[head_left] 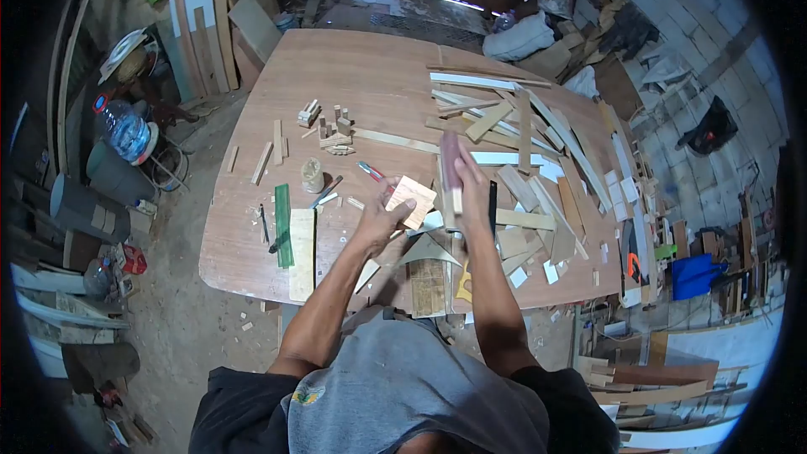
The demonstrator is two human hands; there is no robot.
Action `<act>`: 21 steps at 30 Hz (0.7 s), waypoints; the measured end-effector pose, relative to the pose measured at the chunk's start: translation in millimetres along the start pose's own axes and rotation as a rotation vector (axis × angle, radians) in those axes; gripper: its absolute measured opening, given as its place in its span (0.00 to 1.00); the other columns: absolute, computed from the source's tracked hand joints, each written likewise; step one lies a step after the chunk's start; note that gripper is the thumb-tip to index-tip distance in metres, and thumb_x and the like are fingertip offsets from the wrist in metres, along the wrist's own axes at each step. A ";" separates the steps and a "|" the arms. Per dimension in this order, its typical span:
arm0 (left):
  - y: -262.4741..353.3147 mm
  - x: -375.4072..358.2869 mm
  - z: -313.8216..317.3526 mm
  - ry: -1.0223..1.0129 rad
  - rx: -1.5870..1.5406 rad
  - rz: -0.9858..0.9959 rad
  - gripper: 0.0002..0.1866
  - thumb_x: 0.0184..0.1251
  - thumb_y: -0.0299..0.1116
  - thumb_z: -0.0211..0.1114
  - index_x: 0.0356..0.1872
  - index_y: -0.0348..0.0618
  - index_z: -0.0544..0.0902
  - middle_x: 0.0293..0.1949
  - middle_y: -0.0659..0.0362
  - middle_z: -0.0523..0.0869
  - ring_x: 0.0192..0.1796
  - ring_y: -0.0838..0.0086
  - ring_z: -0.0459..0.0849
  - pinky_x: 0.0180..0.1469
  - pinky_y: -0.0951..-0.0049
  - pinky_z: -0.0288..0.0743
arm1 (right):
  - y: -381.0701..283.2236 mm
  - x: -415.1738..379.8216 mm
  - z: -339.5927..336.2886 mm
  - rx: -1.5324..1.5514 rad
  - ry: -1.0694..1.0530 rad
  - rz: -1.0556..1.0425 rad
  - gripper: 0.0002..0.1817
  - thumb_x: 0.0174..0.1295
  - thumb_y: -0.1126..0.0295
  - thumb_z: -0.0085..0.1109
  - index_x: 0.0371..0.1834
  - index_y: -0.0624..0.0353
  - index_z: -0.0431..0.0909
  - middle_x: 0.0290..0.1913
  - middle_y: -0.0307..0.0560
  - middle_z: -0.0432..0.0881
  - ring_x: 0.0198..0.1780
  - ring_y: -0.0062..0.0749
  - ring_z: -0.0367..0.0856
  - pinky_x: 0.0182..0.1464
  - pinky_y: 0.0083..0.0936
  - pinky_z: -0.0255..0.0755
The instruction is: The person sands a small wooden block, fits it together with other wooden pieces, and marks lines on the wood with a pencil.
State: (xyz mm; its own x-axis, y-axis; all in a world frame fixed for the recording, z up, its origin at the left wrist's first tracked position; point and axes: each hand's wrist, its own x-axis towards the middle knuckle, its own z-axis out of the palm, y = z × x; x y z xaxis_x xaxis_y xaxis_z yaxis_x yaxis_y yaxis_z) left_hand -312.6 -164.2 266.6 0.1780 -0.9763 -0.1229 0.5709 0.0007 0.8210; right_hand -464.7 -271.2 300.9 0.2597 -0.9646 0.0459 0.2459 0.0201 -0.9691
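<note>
My left hand (380,225) grips a small, flat, pale wooden piece (412,201), thumb pressed on its face. To its right, my right hand (475,189) is closed on a long sanding block (451,161) with a purplish face, held upright and slightly blurred. A small gap separates the block from the wooden piece. Red-and-blue pliers (370,171) lie just beyond my left hand. Under and between my forearms are a curved grey piece (430,254) and a yellow-handled saw (464,284), partly hidden by my right arm.
The wooden table (353,63) carries a heap of strips and offcuts (525,130) on its right. A jar (312,175), a green strip (282,223), a pale board (303,256) and small block assemblies (336,126) are on the left. A water bottle (124,128) stands beyond the left edge.
</note>
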 end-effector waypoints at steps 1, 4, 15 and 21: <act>9.1 -1.3 -2.2 0.013 -0.007 0.007 0.22 0.67 0.23 0.69 0.61 0.39 0.75 0.49 0.58 0.86 0.46 0.75 0.87 0.44 0.73 0.85 | -6.4 -12.4 4.7 -0.004 -0.015 0.006 0.27 0.71 0.66 0.57 0.73 0.60 0.72 0.72 0.49 0.73 0.67 0.29 0.72 0.69 0.23 0.64; 23.3 5.0 -10.9 0.113 0.039 -0.015 0.18 0.64 0.26 0.74 0.54 0.38 0.82 0.44 0.59 0.87 0.35 0.79 0.85 0.35 0.79 0.80 | -13.0 -51.3 7.7 -0.290 -0.169 0.229 0.27 0.71 0.67 0.57 0.72 0.61 0.72 0.72 0.51 0.73 0.68 0.30 0.72 0.70 0.26 0.64; 3.1 -4.7 5.0 0.050 0.130 0.096 0.07 0.69 0.29 0.71 0.42 0.36 0.84 0.34 0.60 0.87 0.32 0.80 0.84 0.33 0.78 0.79 | -15.2 -45.7 38.2 -0.338 -0.057 -0.036 0.28 0.73 0.63 0.54 0.70 0.71 0.71 0.70 0.56 0.74 0.70 0.34 0.72 0.71 0.26 0.62; 6.1 6.8 -13.1 0.172 0.178 0.151 0.07 0.69 0.30 0.71 0.41 0.38 0.84 0.33 0.62 0.86 0.31 0.82 0.83 0.31 0.79 0.77 | -2.0 -99.0 20.0 -0.106 -0.077 -0.009 0.30 0.71 0.62 0.57 0.71 0.70 0.70 0.68 0.56 0.77 0.70 0.33 0.71 0.71 0.28 0.61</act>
State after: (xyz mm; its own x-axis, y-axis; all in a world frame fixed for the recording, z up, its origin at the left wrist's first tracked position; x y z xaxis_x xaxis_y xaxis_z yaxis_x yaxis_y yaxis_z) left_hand -297.4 -168.0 263.5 0.3918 -0.9172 -0.0724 0.3809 0.0901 0.9202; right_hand -472.2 -170.5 303.1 0.3297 -0.9415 0.0693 0.1492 -0.0205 -0.9886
